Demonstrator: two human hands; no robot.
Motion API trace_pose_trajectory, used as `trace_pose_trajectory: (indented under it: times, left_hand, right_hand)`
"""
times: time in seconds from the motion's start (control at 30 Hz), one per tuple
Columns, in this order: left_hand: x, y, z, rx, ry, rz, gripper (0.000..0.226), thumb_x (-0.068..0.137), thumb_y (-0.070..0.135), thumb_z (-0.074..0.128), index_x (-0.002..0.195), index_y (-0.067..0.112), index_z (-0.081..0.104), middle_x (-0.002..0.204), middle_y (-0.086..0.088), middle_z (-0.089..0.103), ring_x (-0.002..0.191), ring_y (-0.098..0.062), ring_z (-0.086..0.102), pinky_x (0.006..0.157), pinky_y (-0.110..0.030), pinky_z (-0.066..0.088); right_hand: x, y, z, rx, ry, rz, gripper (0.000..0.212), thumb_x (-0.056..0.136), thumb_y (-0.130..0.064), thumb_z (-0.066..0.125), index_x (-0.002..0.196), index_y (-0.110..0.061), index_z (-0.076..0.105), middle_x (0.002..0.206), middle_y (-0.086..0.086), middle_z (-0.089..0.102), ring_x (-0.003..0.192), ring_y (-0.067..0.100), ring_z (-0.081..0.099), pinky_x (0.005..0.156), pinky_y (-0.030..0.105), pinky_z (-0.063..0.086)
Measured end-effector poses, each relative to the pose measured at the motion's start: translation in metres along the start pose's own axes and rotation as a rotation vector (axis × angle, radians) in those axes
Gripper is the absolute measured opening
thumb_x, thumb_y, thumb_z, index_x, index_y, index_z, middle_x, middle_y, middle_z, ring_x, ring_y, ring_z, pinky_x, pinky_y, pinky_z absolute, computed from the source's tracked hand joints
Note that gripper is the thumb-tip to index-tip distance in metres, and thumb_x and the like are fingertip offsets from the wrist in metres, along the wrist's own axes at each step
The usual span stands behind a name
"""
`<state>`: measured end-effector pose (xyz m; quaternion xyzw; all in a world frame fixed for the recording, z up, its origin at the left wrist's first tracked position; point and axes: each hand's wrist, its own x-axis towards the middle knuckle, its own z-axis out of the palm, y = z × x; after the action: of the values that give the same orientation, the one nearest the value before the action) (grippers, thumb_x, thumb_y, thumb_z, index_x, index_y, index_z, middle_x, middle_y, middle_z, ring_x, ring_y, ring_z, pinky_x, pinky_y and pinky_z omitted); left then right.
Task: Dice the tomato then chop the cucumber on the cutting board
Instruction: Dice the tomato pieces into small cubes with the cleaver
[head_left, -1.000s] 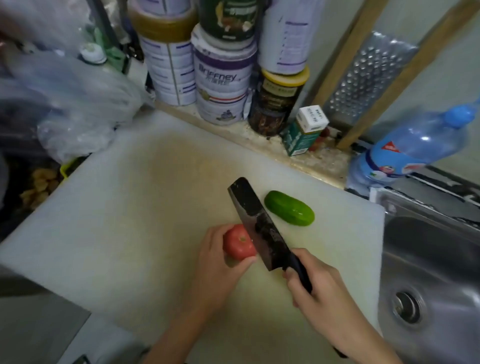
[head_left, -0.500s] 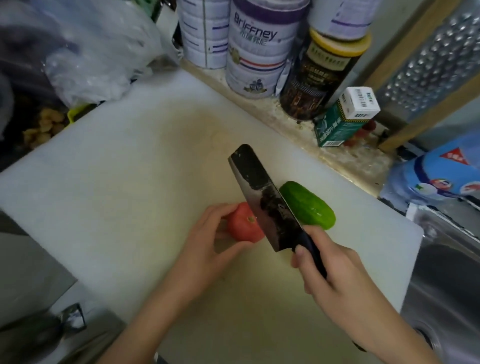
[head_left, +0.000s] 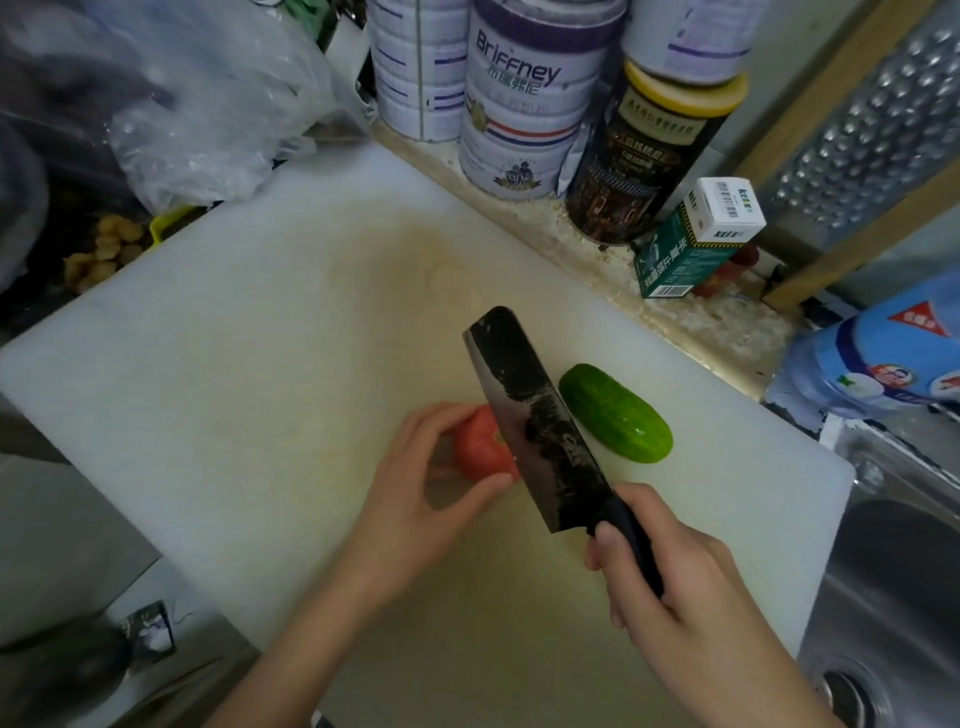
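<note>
Fingers of left hand pinch the round red tomato, half hidden behind dark-bladed cleaver gripped in right hand.

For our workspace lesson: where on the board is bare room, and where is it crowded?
Free: the cutting board, left half, between plastic bag and left hand. Crowded: tomato, knife, cucumber and right hand at right.

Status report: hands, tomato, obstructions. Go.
Left hand holds tomato, fingers curled round it. Right hand grips knife, blade over tomato, no cut visible. Cucumber whole, right of blade.
</note>
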<state>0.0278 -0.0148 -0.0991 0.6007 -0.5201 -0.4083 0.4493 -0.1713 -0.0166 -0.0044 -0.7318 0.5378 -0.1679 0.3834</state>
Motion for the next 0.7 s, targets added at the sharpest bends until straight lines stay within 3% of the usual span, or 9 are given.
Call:
trace_pose_trajectory:
  times: [0.1,0.27,0.33,0.43,0.57,0.63,0.7]
  left_hand:
    - [0.001,0.007,0.004,0.136,0.047,0.034,0.056,0.076,0.061,0.065,0.127,0.042,0.048,0.129,0.023,0.044,0.121,-0.006,0.050,0.100,-0.022,0.044]
    - [0.012,0.015,0.009,0.106,0.081,-0.051,0.049,0.068,0.068,0.063,0.109,0.046,0.047,0.115,0.021,0.051,0.110,0.001,0.051,0.091,-0.019,0.046]
    - [0.016,0.013,0.007,0.067,0.078,-0.099,0.043,0.070,0.067,0.059,0.106,0.047,0.047,0.115,0.020,0.053,0.107,0.004,0.052,0.090,-0.019,0.047]
    - [0.017,0.009,-0.001,0.059,0.155,-0.104,0.023,0.083,0.051,0.058,0.105,0.044,0.052,0.114,0.019,0.056,0.107,0.004,0.054,0.092,-0.022,0.047]
    - [0.016,0.010,-0.019,0.056,0.305,-0.072,0.007,0.093,0.033,0.057,0.098,0.036,0.061,0.105,0.020,0.062,0.104,0.002,0.058,0.088,-0.016,0.045]
    - [0.018,0.012,-0.026,0.101,0.343,-0.042,0.008,0.094,0.031,0.057,0.089,0.031,0.063,0.096,0.019,0.064,0.097,-0.002,0.060,0.085,-0.017,0.045]
    - [0.021,0.009,-0.031,0.177,0.332,0.004,0.014,0.093,0.023,0.051,0.095,0.028,0.064,0.100,0.020,0.063,0.097,-0.001,0.060,0.085,-0.019,0.046]
  right_hand:
    - [-0.001,-0.002,0.001,0.062,0.016,0.024,0.009,0.095,-0.028,0.047,0.090,-0.033,0.054,0.060,-0.005,0.057,0.049,0.015,0.052,0.049,0.026,0.041]
    - [-0.005,-0.009,0.002,0.184,0.037,0.077,0.014,0.095,-0.015,0.050,0.092,-0.026,0.057,0.058,-0.011,0.059,0.044,0.008,0.051,0.048,0.018,0.042]
    - [-0.005,-0.011,0.002,0.214,0.075,0.073,0.013,0.097,-0.020,0.048,0.091,-0.028,0.057,0.059,-0.007,0.060,0.043,0.008,0.052,0.049,0.018,0.043]
    - [-0.005,-0.014,0.001,0.264,0.120,0.082,0.013,0.089,-0.031,0.044,0.090,-0.038,0.055,0.066,0.003,0.062,0.044,0.011,0.052,0.049,0.022,0.044]
    - [-0.005,-0.018,0.003,0.313,0.154,0.109,0.015,0.087,-0.032,0.045,0.092,-0.038,0.057,0.072,0.009,0.063,0.043,0.014,0.051,0.048,0.023,0.045]
    - [-0.004,-0.021,0.006,0.313,0.161,0.111,0.014,0.088,-0.031,0.045,0.091,-0.037,0.057,0.071,0.007,0.063,0.043,0.013,0.051,0.048,0.022,0.044]
    - [-0.003,-0.024,0.010,0.250,0.158,0.098,0.012,0.094,-0.032,0.045,0.088,-0.036,0.055,0.063,-0.002,0.062,0.042,0.010,0.051,0.048,0.019,0.043]
